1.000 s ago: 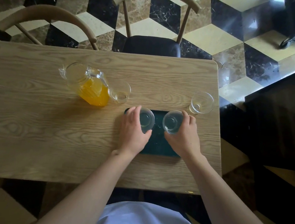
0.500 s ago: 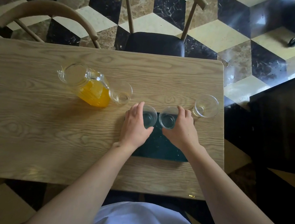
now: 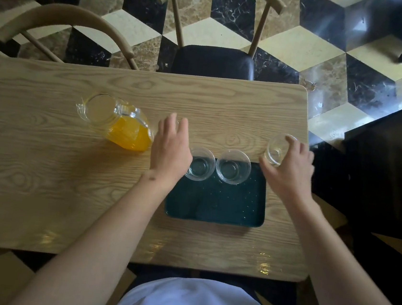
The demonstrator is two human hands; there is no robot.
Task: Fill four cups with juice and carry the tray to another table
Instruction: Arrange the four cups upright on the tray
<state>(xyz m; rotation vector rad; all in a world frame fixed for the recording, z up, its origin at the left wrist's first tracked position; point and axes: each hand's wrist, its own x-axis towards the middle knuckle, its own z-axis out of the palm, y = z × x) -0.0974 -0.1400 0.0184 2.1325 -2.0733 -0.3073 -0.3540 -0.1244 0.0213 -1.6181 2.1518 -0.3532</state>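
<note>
A dark green tray (image 3: 214,201) lies on the wooden table (image 3: 41,184) in front of me. Two empty clear cups (image 3: 200,163) (image 3: 233,166) stand side by side at its far edge. A glass pitcher (image 3: 120,124) of orange juice stands to the left of the tray. My left hand (image 3: 170,149) hovers between pitcher and tray with fingers spread, covering a third cup, which is hidden under it. My right hand (image 3: 292,169) curls around a fourth empty cup (image 3: 277,148) near the table's right edge, thumb and fingers on its sides.
Two wooden chairs (image 3: 213,61) (image 3: 66,26) stand at the table's far side. The table's right edge (image 3: 304,164) runs just beyond my right hand, with tiled floor and a dark cabinet (image 3: 380,172) past it.
Both hands let go of the two cups on the tray and moved outward: the left toward the cup beside the pitcher, the right onto the cup at the table's right edge.
</note>
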